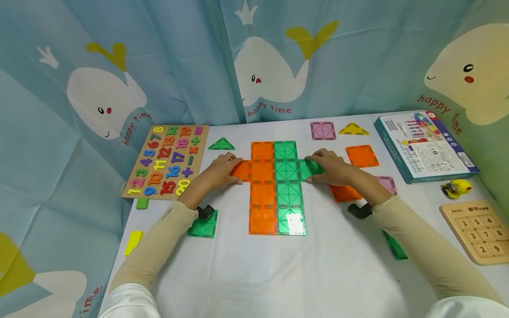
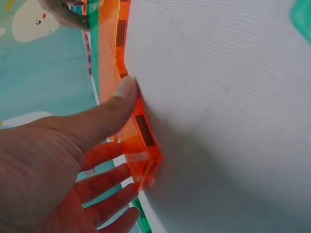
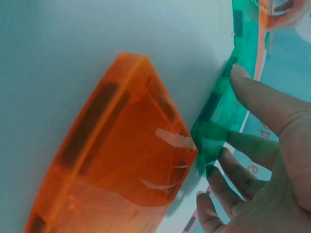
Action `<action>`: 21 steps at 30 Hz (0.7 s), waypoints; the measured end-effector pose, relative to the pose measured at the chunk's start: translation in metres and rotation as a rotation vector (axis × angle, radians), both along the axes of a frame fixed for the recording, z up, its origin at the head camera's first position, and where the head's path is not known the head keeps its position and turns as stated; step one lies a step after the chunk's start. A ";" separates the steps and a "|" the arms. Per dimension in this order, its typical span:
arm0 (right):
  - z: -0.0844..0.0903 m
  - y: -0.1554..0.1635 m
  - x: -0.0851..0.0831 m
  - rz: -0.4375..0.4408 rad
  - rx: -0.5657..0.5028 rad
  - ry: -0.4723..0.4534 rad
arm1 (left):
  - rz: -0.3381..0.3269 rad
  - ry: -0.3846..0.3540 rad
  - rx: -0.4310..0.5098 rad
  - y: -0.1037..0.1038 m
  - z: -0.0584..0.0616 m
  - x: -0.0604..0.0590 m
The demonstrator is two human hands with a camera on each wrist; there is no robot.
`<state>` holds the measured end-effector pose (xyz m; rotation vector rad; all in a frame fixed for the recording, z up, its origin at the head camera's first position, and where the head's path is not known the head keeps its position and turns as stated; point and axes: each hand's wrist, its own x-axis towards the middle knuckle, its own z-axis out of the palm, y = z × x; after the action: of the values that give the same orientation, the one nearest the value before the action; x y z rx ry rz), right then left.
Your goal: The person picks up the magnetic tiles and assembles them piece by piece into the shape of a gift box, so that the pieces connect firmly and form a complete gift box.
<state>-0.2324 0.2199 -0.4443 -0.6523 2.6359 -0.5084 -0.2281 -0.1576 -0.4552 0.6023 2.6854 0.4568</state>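
Note:
A flat cross of magnetic tiles lies mid-table: an orange column (image 1: 262, 187) beside a green column (image 1: 289, 187). My left hand (image 1: 220, 170) pinches the orange side tile (image 1: 241, 170) at the cross's left arm. In the left wrist view my thumb (image 2: 121, 97) presses that orange tile's (image 2: 141, 141) edge and my fingers lie behind it. My right hand (image 1: 333, 168) grips the green side tile (image 1: 311, 168) at the right arm. The right wrist view shows the green tile (image 3: 214, 136) between the right hand's (image 3: 277, 145) thumb and fingers.
A number puzzle board (image 1: 167, 161) lies at the left, a tile box (image 1: 425, 145) and a wooden keypad board (image 1: 479, 229) at the right. Loose tiles lie about: green triangle (image 1: 221, 144), pink square (image 1: 323, 130), yellow triangle (image 1: 353, 129), orange square (image 1: 362, 155), green square (image 1: 203, 225). A curtain rings the table.

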 end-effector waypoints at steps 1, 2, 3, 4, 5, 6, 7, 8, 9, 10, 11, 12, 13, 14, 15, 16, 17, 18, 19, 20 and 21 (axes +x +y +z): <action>-0.001 0.000 0.000 -0.001 -0.001 0.003 | 0.003 -0.004 0.002 0.000 0.000 0.000; -0.001 0.000 0.000 0.000 0.001 0.008 | 0.005 -0.009 0.005 0.000 0.000 0.000; -0.001 0.000 0.000 0.001 0.002 0.013 | 0.008 -0.016 0.012 0.000 0.000 0.000; -0.002 0.001 0.000 0.003 0.001 0.015 | 0.009 -0.021 0.017 0.000 0.000 0.000; -0.002 0.001 0.000 0.003 -0.002 0.016 | 0.008 -0.024 0.020 -0.001 0.000 0.001; -0.002 0.001 0.000 0.003 -0.004 0.017 | 0.007 -0.025 0.021 -0.001 0.000 0.001; -0.002 0.002 0.000 0.004 -0.006 0.018 | 0.006 -0.026 0.020 -0.002 0.000 0.001; -0.001 0.004 0.000 0.004 -0.007 0.022 | 0.006 -0.025 0.020 -0.002 0.000 0.000; 0.000 0.006 0.000 0.000 -0.013 0.022 | 0.009 -0.024 0.020 -0.004 0.000 0.001; 0.001 0.008 0.000 -0.007 -0.018 0.020 | 0.014 -0.023 0.018 -0.005 0.001 0.001; 0.003 0.011 0.000 -0.015 -0.026 0.020 | 0.021 -0.021 0.017 -0.007 0.002 0.001; 0.006 0.015 0.000 -0.028 -0.034 0.014 | 0.030 -0.019 0.017 -0.010 0.003 0.002; 0.009 0.020 0.001 -0.040 -0.045 0.005 | 0.039 -0.015 0.013 -0.013 0.005 0.003; 0.012 0.025 0.001 -0.055 -0.055 -0.005 | 0.051 -0.012 0.008 -0.016 0.007 0.004; 0.016 0.031 0.002 -0.071 -0.064 -0.017 | 0.066 -0.011 0.001 -0.020 0.009 0.006; 0.019 0.036 0.003 -0.085 -0.067 -0.032 | 0.075 -0.008 -0.007 -0.025 0.012 0.008; 0.022 0.042 0.005 -0.095 -0.071 -0.040 | 0.084 -0.006 -0.014 -0.030 0.013 0.011; 0.025 0.047 0.007 -0.102 -0.072 -0.051 | 0.091 -0.005 -0.020 -0.034 0.015 0.014; 0.026 0.052 0.009 -0.105 -0.069 -0.055 | 0.100 -0.007 -0.026 -0.039 0.016 0.017; 0.028 0.057 0.012 -0.105 -0.064 -0.062 | 0.108 -0.011 -0.026 -0.044 0.018 0.021; 0.028 0.062 0.016 -0.103 -0.056 -0.071 | 0.115 -0.015 -0.026 -0.049 0.019 0.026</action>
<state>-0.2166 0.2818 -0.4164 -0.5066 2.6061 -0.6263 -0.2024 -0.2063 -0.4363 0.4374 2.7168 0.4541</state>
